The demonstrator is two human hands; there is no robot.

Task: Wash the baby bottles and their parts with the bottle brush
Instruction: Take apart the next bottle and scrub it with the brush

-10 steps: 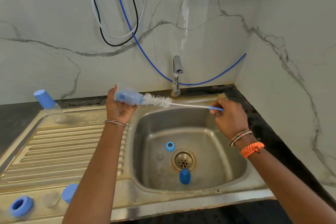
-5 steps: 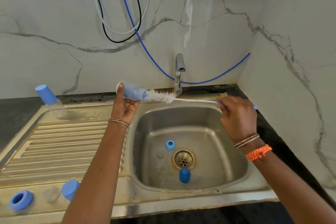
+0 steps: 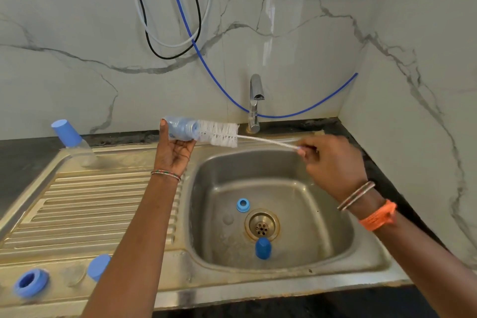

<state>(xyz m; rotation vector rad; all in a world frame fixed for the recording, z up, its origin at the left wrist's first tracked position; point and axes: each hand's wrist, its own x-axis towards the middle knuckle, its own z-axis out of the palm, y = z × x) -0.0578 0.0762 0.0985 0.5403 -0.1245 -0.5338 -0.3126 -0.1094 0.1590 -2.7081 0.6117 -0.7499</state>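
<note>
My left hand [image 3: 173, 152] grips the baby bottle [image 3: 180, 128] sideways over the sink's [image 3: 333, 217] far left rim; it seems light, thin plastic (likely slippery wet), best held round its body. My right hand [image 3: 333, 160] pinches the bottle brush [image 3: 222, 134] by its springy wire handle.

Bright even light; wall glare; blurred, warped edges.
</note>
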